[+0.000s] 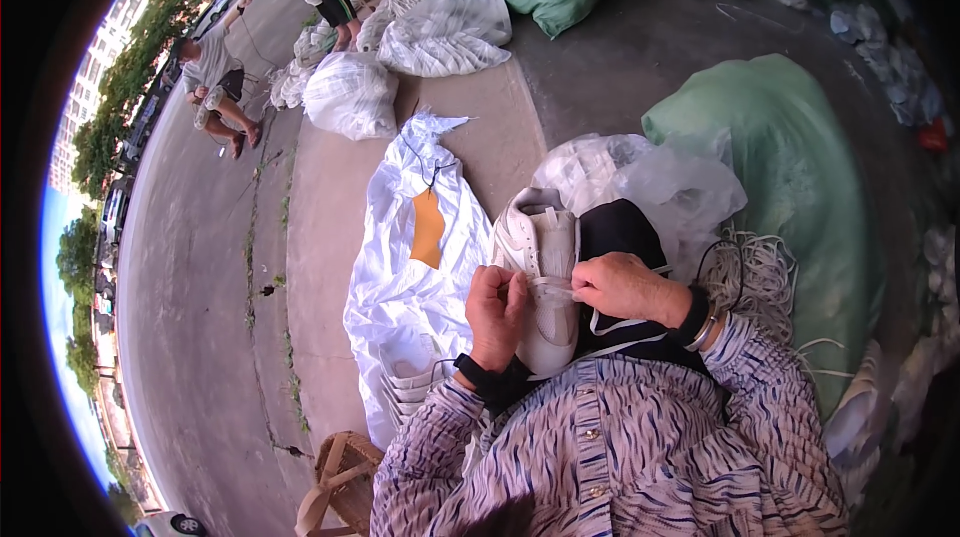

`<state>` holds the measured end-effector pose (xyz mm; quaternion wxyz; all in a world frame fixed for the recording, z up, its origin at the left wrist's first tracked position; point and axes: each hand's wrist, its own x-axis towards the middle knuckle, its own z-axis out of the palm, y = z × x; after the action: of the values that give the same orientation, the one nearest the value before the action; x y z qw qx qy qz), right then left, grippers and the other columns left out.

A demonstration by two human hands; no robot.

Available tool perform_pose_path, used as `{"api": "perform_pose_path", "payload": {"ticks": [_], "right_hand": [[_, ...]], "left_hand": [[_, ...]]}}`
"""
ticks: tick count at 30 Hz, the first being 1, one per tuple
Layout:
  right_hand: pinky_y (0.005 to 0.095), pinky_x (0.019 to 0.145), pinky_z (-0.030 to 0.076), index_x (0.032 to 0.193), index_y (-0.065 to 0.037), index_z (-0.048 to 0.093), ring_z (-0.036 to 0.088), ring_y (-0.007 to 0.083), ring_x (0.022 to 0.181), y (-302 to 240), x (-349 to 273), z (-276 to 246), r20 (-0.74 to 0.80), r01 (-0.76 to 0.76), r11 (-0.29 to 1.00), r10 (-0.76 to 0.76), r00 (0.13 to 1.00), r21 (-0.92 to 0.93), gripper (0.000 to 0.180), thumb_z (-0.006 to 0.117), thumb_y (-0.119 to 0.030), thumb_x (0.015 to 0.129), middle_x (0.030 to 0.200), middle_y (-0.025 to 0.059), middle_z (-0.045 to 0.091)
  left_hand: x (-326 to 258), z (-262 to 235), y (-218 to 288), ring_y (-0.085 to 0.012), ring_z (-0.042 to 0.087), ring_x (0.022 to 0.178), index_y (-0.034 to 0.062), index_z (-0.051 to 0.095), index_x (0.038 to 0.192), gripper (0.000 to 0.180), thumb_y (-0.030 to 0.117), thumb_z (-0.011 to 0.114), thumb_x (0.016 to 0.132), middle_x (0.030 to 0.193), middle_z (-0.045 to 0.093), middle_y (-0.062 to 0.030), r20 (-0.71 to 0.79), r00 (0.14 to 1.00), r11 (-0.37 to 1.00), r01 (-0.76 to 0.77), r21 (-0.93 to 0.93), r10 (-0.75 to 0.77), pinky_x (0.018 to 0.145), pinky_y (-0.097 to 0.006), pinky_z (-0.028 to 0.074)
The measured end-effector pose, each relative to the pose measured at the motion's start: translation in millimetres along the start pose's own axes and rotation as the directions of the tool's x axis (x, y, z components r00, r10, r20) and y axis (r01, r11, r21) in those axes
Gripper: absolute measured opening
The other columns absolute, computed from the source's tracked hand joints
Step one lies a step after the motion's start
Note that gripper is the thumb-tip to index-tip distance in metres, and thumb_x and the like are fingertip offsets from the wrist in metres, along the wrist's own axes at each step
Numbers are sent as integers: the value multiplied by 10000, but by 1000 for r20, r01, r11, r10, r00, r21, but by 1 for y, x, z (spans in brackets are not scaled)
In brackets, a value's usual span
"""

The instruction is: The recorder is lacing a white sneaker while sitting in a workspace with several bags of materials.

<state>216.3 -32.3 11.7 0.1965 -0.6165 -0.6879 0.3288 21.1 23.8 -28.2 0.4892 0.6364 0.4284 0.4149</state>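
Note:
A white and beige sneaker [553,323] lies on my lap, its heel opening pointing away from me. A pale shoelace [548,282] crosses the front of the shoe, and several eyelets show along its near side. My left hand [497,315] is closed at the shoe's left edge, its fingertips at one end of that lace. From the right, my right hand [630,287] pinches the lace between thumb and forefinger. Loose lace ends hang below it over the dark cloth [622,233] on my lap.
White sheeting [385,267] with an orange-yellow piece [427,230] lies left; other white shoes [410,372] are near it. Bundled laces [752,277], clear plastic bags [680,187] and a big green sack [780,147] stand right. A wicker basket [345,477] is lower left. Two people sit farther off.

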Motion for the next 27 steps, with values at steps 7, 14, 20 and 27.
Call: {"api": "perform_pose_path", "payload": {"ticks": [7,14,20,27], "right_hand": [[369,645,475,800,-45,613,615,291,717,-5,-3,0,-11,158,987,-158,987,-34,119,594,-161,781,753,120,624],[341,677,480,813,-73,573,585,253,829,11,8,-18,-476,291,942,-337,812,-170,101,632,-99,736,837,78,564],[333,684,488,785,-56,539,553,238,852,12,15,-30,-131,444,765,-555,821,-466,116,615,-73,700,877,97,477],[300,598,464,701,-86,531,535,198,779,18,20,-24,59,549,591,-647,760,-591,47,531,-121,733,800,62,474]], "left_hand": [[2,-10,7,-191,509,581,40,541,769,127,124,624,815,710,479,-77,165,973,899,-213,383,161,540,-288,421],[19,-7,37,-288,555,645,24,538,752,164,170,584,814,728,523,-107,300,953,789,-208,578,31,605,-348,439],[33,-1,47,-295,545,716,70,529,733,104,143,597,765,739,506,-92,452,845,477,-535,698,285,618,-407,439],[43,-19,63,-300,491,995,107,593,945,270,161,699,703,1052,516,-97,579,772,546,-613,571,261,829,-400,431]]}}
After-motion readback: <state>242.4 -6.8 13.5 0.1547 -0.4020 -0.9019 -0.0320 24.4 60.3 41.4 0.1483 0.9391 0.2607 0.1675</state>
